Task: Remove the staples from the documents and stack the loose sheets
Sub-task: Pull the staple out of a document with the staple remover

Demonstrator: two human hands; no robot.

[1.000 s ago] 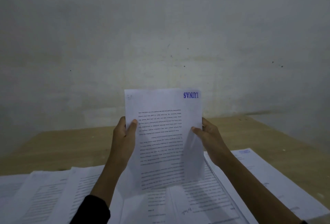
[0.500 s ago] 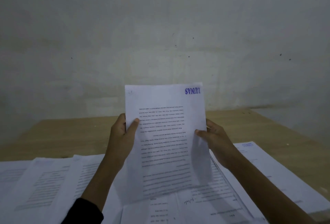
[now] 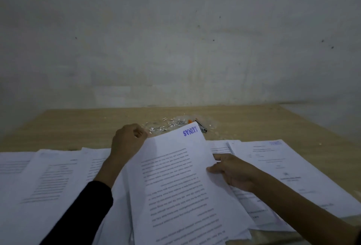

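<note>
A printed document with a blue "LUNAS" stamp at its far corner lies tilted low over the paper stacks. My left hand is curled at its far left corner, and its fingertips seem to pinch that corner. My right hand holds the right edge, thumb on top and fingers beneath. The staple itself is not visible. Beyond the document, a small pile of pulled staples and paper bits lies on the wooden table.
Spread sheets cover the table's near left. Another stack of papers lies to the right. A small black and orange tool lies by the staple pile. A plain wall rises behind the table.
The document came down from upright to a low tilt over the stacks. My left hand slid from the left edge up to the far left corner. The view dropped toward the table.
</note>
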